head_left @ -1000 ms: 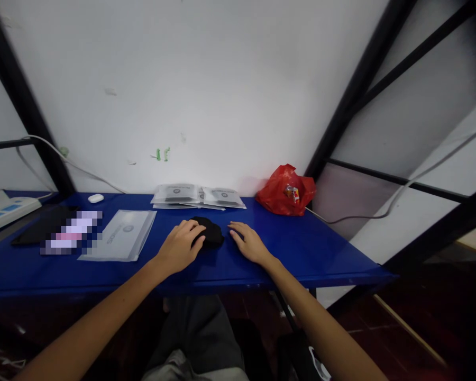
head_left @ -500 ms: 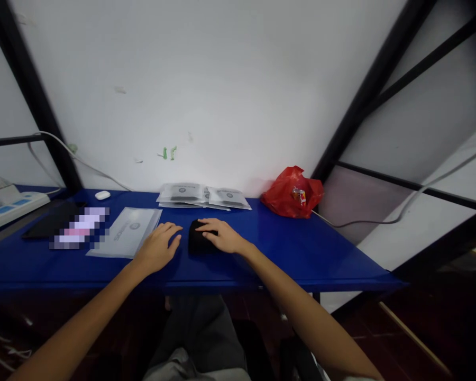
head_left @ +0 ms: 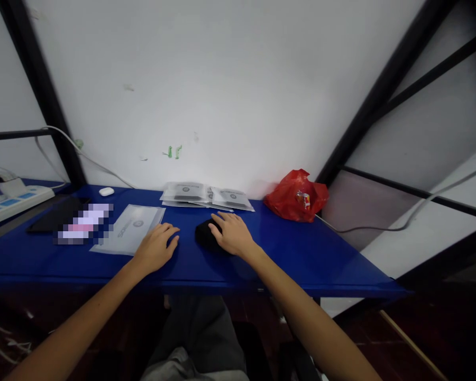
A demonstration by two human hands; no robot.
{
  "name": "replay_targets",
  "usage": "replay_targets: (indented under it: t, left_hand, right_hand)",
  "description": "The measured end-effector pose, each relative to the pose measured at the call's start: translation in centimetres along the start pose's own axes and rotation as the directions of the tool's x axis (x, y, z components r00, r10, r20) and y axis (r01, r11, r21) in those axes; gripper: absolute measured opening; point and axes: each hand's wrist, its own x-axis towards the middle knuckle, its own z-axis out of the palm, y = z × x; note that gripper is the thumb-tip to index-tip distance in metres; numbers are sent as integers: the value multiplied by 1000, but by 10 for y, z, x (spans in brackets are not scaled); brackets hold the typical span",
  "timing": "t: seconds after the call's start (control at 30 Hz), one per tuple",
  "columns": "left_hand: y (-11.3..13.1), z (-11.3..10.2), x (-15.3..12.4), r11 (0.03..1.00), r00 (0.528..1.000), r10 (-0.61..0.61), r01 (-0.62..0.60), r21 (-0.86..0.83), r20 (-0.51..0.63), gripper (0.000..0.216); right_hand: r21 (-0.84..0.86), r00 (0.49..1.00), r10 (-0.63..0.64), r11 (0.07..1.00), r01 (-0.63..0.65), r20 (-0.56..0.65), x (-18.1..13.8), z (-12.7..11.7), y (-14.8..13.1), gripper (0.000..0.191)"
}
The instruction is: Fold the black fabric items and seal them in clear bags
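The right hand (head_left: 232, 235), grip spread, covered a black cloth (head_left: 203, 234) on the tabletop (head_left: 309, 253); the left hand (head_left: 156, 248) lay flat, grip likewise spread.

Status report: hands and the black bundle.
Left hand open, flat on table. Right hand open, atop black bundle. Clear packet beside left hand.

A small black bundle (head_left: 204, 236), soft-looking and compact, lies flat on the blue table (head_left: 301, 254), near the middle of its top.
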Motion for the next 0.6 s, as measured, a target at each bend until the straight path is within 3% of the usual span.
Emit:
replay_targets:
  t: [0.1,0.17,0.33,0.6]
  left_hand:
    - [-4,3,0,1000,1000,3,-3,20,-3,34]
    - [-7,6,0,1000,1000,1,-1,23,-12,34]
    - [-13,9,-1,1000,1000,-11,12,23,-21,33]
    - [-14,7,-3,999,996,-17,20,38,-88,31]
  right_hand:
    - [113,981,-189,976,184,34,2,11,9,47]
    - [182,972,-226,960,211,67,1,22,11,49]
    - [232,979,-198,956,181,52,-2,39,9,48]
    - [149,988,-142,980,133,54,2,40,7,52]
